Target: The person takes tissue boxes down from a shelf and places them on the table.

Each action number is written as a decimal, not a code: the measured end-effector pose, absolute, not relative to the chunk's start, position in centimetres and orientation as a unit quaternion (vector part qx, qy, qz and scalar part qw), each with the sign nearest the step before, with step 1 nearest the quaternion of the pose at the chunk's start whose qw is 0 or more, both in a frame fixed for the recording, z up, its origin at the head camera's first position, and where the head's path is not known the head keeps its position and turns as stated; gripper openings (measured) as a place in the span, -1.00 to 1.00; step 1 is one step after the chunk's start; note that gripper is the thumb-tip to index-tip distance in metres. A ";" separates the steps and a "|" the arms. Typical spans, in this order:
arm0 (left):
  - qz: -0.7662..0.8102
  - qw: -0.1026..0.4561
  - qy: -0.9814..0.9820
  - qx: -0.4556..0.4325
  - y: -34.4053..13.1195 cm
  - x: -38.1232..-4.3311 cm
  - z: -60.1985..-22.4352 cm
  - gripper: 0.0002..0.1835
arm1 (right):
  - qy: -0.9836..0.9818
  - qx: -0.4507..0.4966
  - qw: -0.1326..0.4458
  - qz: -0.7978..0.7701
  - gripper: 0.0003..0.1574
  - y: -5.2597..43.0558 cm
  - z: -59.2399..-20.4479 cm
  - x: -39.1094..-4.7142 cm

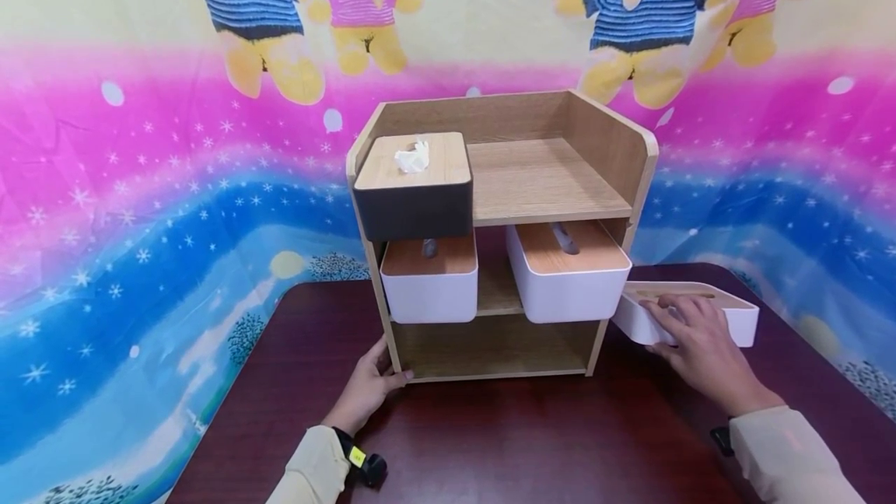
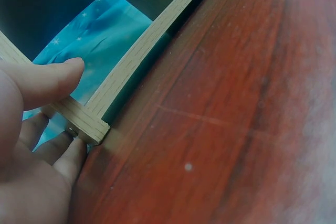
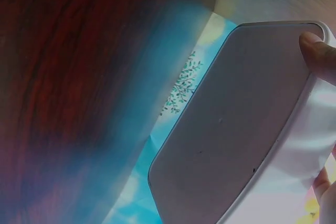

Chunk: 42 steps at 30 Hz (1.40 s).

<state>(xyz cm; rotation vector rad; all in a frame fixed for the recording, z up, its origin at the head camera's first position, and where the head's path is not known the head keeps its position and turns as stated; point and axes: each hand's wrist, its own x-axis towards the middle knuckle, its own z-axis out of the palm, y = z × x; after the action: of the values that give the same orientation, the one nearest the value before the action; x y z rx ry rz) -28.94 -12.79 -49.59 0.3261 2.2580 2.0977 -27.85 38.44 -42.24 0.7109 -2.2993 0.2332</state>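
Observation:
A wooden desktop shelf (image 1: 539, 177) stands on the table. My left hand (image 1: 365, 386) grips the lower front of its left side panel, and the left wrist view shows thumb and fingers on either side of that panel's edge (image 2: 86, 121). To the right of the shelf, my right hand (image 1: 707, 348) holds a white tissue box (image 1: 742, 323) with a wood-coloured lid. The right wrist view shows the flat underside of this box (image 3: 231, 119), raised off the table, with the thumb (image 3: 317, 56) at its rim.
A black tissue box (image 1: 413, 212) with a wooden lid sits at the top left, tissue poking out. Two white tissue boxes, one left (image 1: 430, 298) and one right (image 1: 577, 294), stand on the middle level. Behind the dark red table (image 1: 490, 442) hangs a bear-printed cloth (image 1: 266, 146).

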 end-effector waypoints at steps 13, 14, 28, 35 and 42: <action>0.676 0.014 0.728 0.111 -13.0 -29.6 -50.8 -0.07 | -0.896 0.268 0.345 0.083 0.05 38.6 -43.2 -28.8; 0.677 0.014 0.727 0.110 -13.0 -29.6 -50.8 -0.06 | -0.895 0.269 0.345 0.083 0.06 38.7 -43.3 -28.9; 0.675 0.020 0.728 0.113 -12.5 -28.1 -48.3 -0.09 | -0.901 0.264 0.336 0.073 -0.06 38.8 -44.1 -29.4; 0.670 0.021 0.734 0.104 -12.5 -28.2 -48.3 -0.07 | -0.902 0.260 0.335 0.075 -0.06 38.6 -44.2 -29.5; 0.674 0.020 0.732 0.095 -12.7 -29.7 -50.6 -0.04 | -0.898 0.267 0.341 0.077 -0.06 38.4 -44.3 -29.6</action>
<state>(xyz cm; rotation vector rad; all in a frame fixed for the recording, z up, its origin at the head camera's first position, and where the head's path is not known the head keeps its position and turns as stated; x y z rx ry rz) -29.68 -12.75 -50.62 0.2954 2.2722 2.0914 -29.65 38.44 -44.30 0.6950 -2.3372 0.2009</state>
